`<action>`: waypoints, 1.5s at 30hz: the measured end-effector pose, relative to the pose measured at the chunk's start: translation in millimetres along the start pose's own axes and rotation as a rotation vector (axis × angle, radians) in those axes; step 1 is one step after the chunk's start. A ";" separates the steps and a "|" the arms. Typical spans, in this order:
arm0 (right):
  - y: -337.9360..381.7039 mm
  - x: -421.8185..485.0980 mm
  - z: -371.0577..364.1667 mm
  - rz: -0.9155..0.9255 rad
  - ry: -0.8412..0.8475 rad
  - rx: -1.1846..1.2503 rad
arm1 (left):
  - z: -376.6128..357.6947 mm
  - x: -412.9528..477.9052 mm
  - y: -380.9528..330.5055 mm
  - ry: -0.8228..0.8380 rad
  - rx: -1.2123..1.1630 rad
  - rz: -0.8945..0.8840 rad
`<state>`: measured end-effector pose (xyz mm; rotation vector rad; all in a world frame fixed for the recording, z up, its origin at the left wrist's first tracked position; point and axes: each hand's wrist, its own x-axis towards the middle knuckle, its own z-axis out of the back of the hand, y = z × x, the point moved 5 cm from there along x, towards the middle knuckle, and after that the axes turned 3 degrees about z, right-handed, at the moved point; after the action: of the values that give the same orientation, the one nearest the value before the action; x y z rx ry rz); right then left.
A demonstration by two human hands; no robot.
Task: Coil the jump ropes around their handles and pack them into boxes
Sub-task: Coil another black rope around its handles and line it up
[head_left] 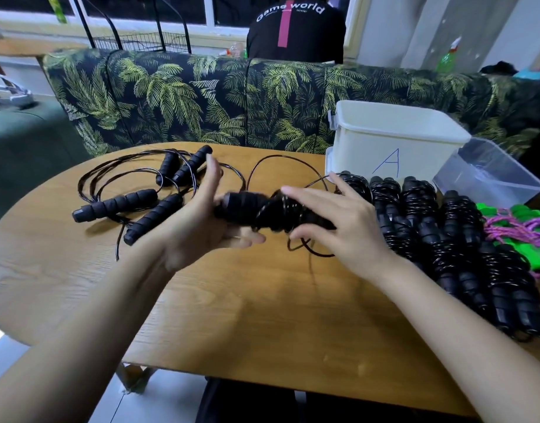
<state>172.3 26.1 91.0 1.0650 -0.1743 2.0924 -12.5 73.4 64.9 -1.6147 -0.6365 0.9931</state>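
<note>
Handles (241, 204) of a black jump rope are lying together above the middle of the wooden worktop (262, 315), their long axis running nearly left to right and dipping a little toward the right. The left hand (198, 227) is cradling their left end in its palm, with the thumb beneath and the fingers (212, 175) stretching straight up, smeared by motion. The right hand (333, 221) is covering the other end, curling over the coiled cord (278, 212) with the thumb under it, so that end is staying hidden. A loose tail of cord is looping down onto the worktop. Loose jump ropes (134, 193) are sprawling at the left, their handles pointing various ways. Coiled jump ropes (445, 239) are lying in a row at the right, in front of a white box (394, 138) marked A and a clear tub (488, 175). Green-handled ropes (519, 215) are being cut off by the right edge.
</note>
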 end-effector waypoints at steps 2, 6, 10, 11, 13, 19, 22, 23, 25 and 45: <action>-9.1 -6.2 1.7 -0.314 -0.130 0.177 | -11.0 4.7 3.6 -0.028 -0.072 -0.065; -23.9 -15.6 -9.6 -0.720 -0.355 0.499 | -38.2 15.3 14.2 -0.248 0.121 -0.386; -27.6 -26.0 -24.0 -0.849 -0.421 0.631 | -42.3 32.0 22.7 -0.360 0.123 -0.524; -29.4 -28.3 -25.9 -0.862 -0.421 0.621 | -42.5 35.2 23.4 -0.359 0.107 -0.525; -35.3 -33.7 -27.6 -0.884 -0.405 0.551 | -41.3 42.8 25.3 -0.354 0.104 -0.531; -37.5 -35.5 -26.2 -0.773 -0.182 0.233 | -39.8 62.4 28.0 -0.331 0.158 -0.591; -39.8 -35.7 -28.4 -0.663 -0.010 -0.060 | -39.2 71.8 31.7 -0.349 0.193 -0.581; -41.4 -35.8 -30.1 -0.630 0.032 -0.094 | -38.4 73.9 33.0 -0.345 0.205 -0.578; -45.4 -38.7 -32.8 -0.588 0.142 -0.144 | -37.1 77.0 36.0 -0.321 0.215 -0.571; -42.4 -52.8 -27.7 -0.654 0.360 -0.240 | -52.7 77.5 59.0 -0.065 0.267 -0.547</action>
<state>202.7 37.4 25.5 0.4926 0.0925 1.5772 66.9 93.6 -9.7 -1.0908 -0.8899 0.6875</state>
